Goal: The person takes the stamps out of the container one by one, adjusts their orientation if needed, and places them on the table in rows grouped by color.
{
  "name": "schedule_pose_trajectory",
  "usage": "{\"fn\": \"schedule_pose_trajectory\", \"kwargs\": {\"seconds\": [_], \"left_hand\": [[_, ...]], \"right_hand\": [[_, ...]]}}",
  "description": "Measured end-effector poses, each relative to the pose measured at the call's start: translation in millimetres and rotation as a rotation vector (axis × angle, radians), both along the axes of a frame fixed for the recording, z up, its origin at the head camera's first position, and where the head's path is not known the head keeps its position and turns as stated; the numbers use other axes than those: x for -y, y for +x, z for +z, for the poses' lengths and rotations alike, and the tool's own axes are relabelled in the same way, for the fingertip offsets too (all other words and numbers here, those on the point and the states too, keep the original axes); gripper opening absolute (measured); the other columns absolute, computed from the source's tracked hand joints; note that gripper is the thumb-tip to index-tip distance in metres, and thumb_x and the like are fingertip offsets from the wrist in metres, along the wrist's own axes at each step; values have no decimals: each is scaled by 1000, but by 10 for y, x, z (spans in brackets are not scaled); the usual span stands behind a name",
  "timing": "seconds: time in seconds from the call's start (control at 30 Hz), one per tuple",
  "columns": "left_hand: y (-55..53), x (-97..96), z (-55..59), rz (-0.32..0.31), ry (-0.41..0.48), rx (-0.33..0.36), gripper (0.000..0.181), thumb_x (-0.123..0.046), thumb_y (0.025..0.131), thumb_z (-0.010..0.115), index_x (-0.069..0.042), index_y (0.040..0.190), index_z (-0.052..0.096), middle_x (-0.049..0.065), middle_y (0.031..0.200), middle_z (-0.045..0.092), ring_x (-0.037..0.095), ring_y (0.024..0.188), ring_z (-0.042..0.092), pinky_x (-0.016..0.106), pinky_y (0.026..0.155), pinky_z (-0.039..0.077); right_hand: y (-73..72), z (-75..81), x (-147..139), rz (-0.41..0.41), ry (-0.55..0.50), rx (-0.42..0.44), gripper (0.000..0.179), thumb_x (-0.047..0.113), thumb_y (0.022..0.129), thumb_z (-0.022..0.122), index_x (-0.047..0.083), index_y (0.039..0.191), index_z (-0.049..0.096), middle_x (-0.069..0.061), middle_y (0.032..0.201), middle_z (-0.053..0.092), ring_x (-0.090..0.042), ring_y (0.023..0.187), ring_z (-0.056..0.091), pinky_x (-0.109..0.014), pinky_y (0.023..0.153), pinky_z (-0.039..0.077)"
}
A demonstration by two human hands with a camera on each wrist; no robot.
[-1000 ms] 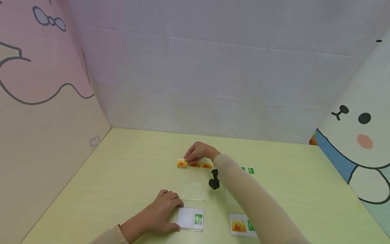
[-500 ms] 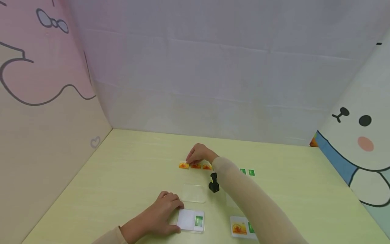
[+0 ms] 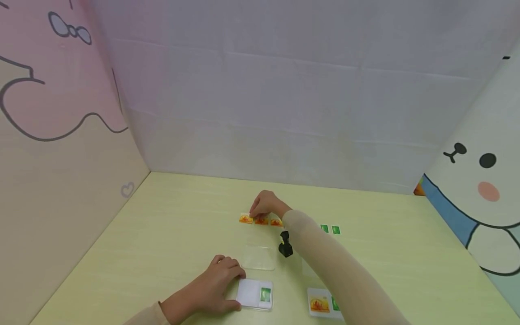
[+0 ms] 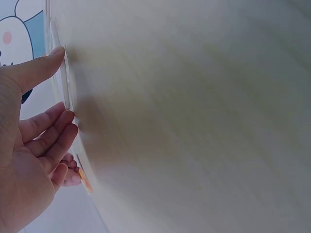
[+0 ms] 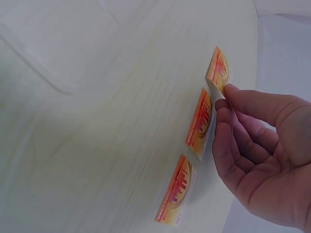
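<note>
In the head view my right hand [image 3: 266, 203] reaches to the back row of three orange postage stamps. Its thumb and forefinger pinch a corner of the leftmost stamp [image 5: 218, 68], which bends up a little in the right wrist view. The middle stamp [image 5: 199, 121] and the third stamp [image 5: 176, 191] lie beside it on the table. My left hand [image 3: 213, 289] holds the left side of a flat clear case [image 3: 248, 292] with a white card inside, thumb at the near corner and fingers at the far one. A green stamp [image 3: 265, 294] sits on the card's right side.
A clear plastic lid [image 3: 258, 257] lies behind the held case. To the right is another case [image 3: 319, 304] with an orange and a green stamp, partly under my right sleeve [image 3: 329, 262]. Green stamps [image 3: 336, 230] lie farther back. A small black device [image 3: 285, 244] shows beside the right forearm.
My right hand shifts very slightly right, and the leftmost stamp, raised a second ago, now appears lower. The head view tilts a little. My left hand stays at the case.
</note>
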State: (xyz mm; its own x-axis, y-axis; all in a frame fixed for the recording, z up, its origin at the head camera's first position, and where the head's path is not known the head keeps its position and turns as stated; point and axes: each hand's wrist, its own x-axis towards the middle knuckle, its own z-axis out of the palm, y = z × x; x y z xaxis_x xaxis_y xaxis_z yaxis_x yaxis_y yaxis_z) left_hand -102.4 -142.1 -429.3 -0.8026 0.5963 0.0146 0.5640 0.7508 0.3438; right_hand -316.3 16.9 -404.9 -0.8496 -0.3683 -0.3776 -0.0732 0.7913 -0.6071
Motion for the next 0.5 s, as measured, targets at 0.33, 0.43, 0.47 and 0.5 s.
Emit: {"fn": "schedule_pose_trajectory", "kwargs": {"seconds": [0.33, 0.43, 0.47, 0.5], "left_hand": [[7, -6, -15, 0, -3, -11, 46, -44, 72, 78, -16, 107, 65, -10, 101, 61, 5, 97, 50, 41, 96, 35], [12, -8, -11, 2, -3, -12, 46, -44, 72, 78, -17, 107, 64, -9, 102, 61, 6, 97, 51, 41, 96, 35], [15, -9, -10, 2, -1, -15, 46, -44, 72, 78, -17, 107, 64, -9, 102, 61, 6, 97, 51, 41, 96, 35], [18, -10, -9, 3, -1, -17, 46, -44, 72, 78, -17, 107, 64, -9, 102, 61, 6, 97, 51, 41, 96, 35]], "right_hand": [[-116, -102, 6, 57, 45, -31, 12, 19, 76, 81, 8, 77, 76, -7, 76, 74, -15, 62, 67, -27, 63, 56], [-38, -52, 1, 36, 37, -52, 11, 16, 77, 80, 6, 81, 77, -8, 80, 75, -13, 60, 66, -25, 63, 56], [-18, -43, -1, 37, 34, -67, 11, 16, 77, 80, 6, 81, 77, -8, 80, 75, -11, 59, 65, -25, 62, 56], [0, -33, -3, 36, 29, -76, 11, 16, 78, 79, 6, 82, 77, -9, 80, 75, -10, 57, 64, -24, 61, 55]]}}
